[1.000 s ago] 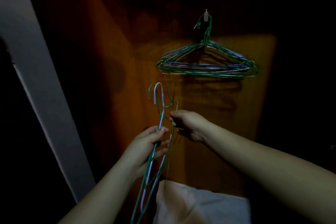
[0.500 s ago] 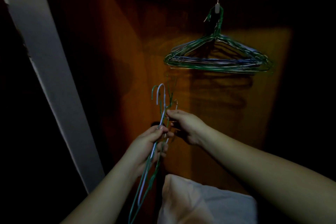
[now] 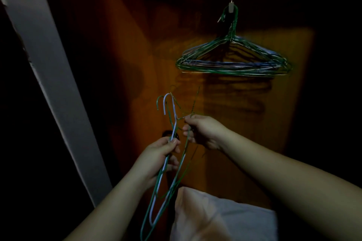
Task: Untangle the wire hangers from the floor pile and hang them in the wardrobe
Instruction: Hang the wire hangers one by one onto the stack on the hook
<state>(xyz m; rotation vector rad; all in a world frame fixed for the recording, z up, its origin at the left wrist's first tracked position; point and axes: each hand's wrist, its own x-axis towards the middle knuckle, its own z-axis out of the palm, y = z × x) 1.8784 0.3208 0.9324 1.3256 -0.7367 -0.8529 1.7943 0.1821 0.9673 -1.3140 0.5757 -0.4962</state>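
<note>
- Left hand (image 3: 156,159) at 6 o'clock, gripping the necks of a tangled bunch of wire hangers (image 3: 168,166), green and pale, hooks up, bodies trailing down toward 7 o'clock.
- Right hand (image 3: 203,131) just beside at 3 o'clock of the left, pinching a green wire of the same bunch.
- Hung hangers (image 3: 233,62) at 1 o'clock, stacked on a small hook (image 3: 231,7) on the wooden wardrobe panel (image 3: 244,152).
- Pale cloth (image 3: 215,219) at 5 o'clock, below the hands.
- Grey edge strip (image 3: 49,76) slanting at 9 o'clock.

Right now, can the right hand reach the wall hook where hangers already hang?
Probably yes: nothing stands between the right hand and the hook above it, but it pinches a green hanger tangled with those in the left hand.
</note>
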